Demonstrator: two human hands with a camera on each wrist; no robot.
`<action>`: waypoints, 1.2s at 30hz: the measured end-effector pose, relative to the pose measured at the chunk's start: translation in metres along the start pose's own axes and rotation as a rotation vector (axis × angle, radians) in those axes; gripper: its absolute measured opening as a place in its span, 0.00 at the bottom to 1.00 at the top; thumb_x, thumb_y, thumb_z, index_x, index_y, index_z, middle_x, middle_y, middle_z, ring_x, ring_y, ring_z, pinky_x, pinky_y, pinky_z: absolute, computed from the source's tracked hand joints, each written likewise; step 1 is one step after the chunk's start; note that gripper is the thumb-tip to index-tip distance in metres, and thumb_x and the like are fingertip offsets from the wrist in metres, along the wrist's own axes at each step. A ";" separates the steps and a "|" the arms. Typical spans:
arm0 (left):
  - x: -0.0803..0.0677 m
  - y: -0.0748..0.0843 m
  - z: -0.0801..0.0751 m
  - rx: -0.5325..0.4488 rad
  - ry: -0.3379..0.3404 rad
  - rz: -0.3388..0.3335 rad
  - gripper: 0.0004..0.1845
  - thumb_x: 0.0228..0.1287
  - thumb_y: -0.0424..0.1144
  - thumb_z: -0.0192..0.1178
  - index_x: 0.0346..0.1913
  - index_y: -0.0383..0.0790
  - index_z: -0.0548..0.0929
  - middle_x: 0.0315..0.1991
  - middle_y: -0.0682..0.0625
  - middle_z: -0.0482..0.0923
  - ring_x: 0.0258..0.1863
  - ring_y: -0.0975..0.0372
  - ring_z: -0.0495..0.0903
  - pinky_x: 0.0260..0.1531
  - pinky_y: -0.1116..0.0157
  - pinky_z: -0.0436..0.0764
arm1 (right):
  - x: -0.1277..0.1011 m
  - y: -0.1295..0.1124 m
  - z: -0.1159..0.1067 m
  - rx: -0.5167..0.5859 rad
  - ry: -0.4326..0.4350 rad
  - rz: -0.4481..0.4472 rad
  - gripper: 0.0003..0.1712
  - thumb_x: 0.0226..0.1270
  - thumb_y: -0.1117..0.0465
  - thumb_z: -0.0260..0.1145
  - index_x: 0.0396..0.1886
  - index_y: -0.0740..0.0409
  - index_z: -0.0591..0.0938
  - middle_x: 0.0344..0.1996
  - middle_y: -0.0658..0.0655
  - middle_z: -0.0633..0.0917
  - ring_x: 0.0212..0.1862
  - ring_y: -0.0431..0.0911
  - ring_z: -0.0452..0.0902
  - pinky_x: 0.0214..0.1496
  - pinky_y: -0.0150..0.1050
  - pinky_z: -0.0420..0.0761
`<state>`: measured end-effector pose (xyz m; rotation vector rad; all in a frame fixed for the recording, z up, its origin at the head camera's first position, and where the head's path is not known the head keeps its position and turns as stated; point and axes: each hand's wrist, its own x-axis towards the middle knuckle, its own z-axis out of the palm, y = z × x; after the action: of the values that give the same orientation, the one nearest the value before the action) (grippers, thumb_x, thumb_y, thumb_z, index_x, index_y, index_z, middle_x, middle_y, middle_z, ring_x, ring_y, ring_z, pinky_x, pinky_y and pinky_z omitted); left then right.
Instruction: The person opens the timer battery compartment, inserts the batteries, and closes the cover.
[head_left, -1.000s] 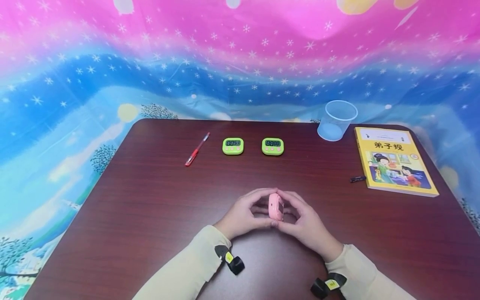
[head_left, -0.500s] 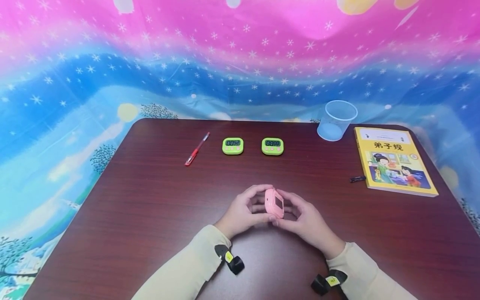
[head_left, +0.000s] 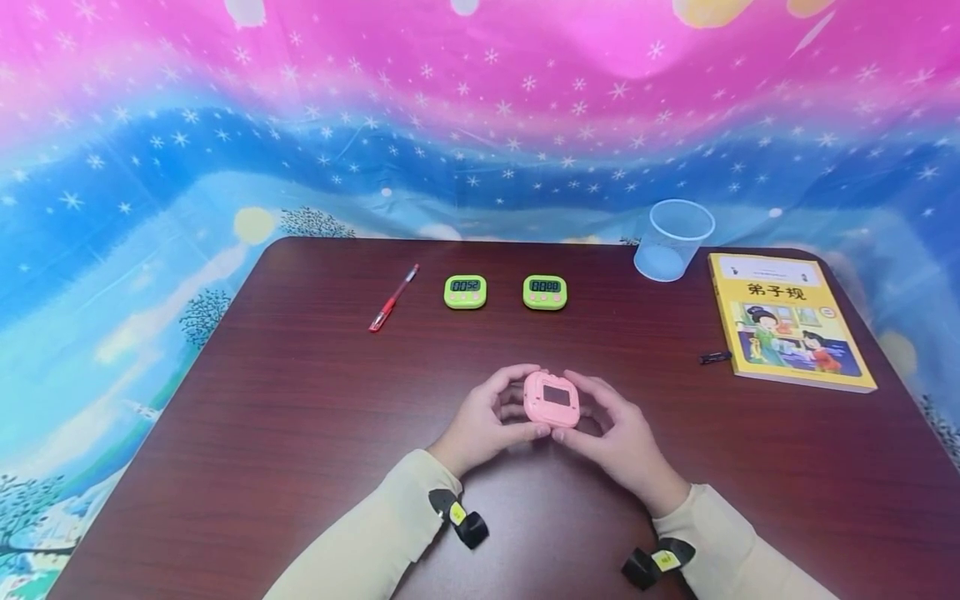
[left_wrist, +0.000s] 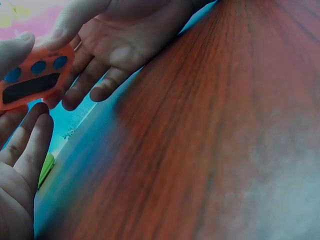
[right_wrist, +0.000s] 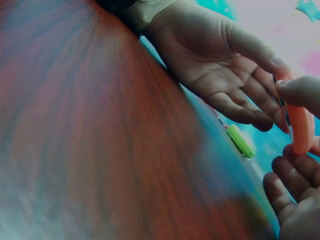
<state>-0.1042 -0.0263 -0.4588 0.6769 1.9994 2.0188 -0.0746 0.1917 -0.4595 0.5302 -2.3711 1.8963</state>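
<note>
In the head view a pink digital timer (head_left: 551, 400) is held above the near middle of the table, a dark rectangle on the side turned up. My left hand (head_left: 483, 425) grips its left end, thumb below and fingers at the upper edge. My right hand (head_left: 622, 433) pinches it from the right, thumb and forefinger at its edges. From the left wrist, the timer (left_wrist: 37, 75) shows a dark display and three blue buttons, with both thumbs by the buttoned edge. The right wrist view has the timer (right_wrist: 301, 125) nearly edge-on, partly behind a thumb.
Beyond the hands lie two green timers, the left one (head_left: 465, 292) reading 00 52 and the right one (head_left: 544, 292) 00 00. A red pen (head_left: 392, 302) lies left of them. Right are a clear cup (head_left: 667, 250), a yellow book (head_left: 795, 321) and a small black clip (head_left: 715, 358).
The pink timer has turned from nearly edge-on to showing its broad side with the dark rectangle in the head view. Both hands have shifted their fingers slightly around it.
</note>
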 end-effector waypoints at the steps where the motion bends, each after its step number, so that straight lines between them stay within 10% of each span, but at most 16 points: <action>1: 0.000 0.000 0.000 0.000 0.001 -0.005 0.40 0.53 0.24 0.74 0.69 0.34 0.69 0.56 0.36 0.78 0.50 0.55 0.83 0.52 0.61 0.84 | 0.000 -0.001 0.000 -0.001 0.012 0.000 0.42 0.51 0.71 0.80 0.68 0.63 0.74 0.60 0.57 0.79 0.51 0.46 0.82 0.54 0.31 0.83; 12: 0.001 -0.002 0.000 0.008 0.023 -0.067 0.39 0.53 0.27 0.75 0.68 0.39 0.70 0.52 0.41 0.80 0.45 0.60 0.85 0.41 0.60 0.88 | 0.000 -0.006 -0.001 0.030 0.081 -0.008 0.41 0.52 0.74 0.78 0.67 0.66 0.74 0.60 0.60 0.80 0.48 0.43 0.82 0.51 0.31 0.84; 25: 0.000 -0.003 0.003 0.048 0.163 0.042 0.38 0.42 0.25 0.80 0.55 0.36 0.68 0.56 0.43 0.72 0.49 0.59 0.81 0.51 0.63 0.84 | -0.002 -0.012 0.018 0.357 0.102 0.201 0.32 0.68 0.73 0.65 0.70 0.71 0.68 0.45 0.56 0.86 0.46 0.42 0.84 0.48 0.35 0.86; 36: 0.000 -0.001 0.004 0.153 0.108 0.070 0.35 0.44 0.31 0.82 0.54 0.39 0.71 0.54 0.46 0.72 0.44 0.59 0.82 0.47 0.62 0.86 | -0.003 -0.012 0.019 0.502 0.129 0.199 0.29 0.70 0.76 0.58 0.69 0.75 0.64 0.54 0.57 0.83 0.45 0.42 0.83 0.46 0.36 0.86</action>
<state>-0.1025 -0.0223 -0.4598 0.6910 2.2401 1.9952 -0.0649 0.1718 -0.4533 0.1861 -1.9232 2.5416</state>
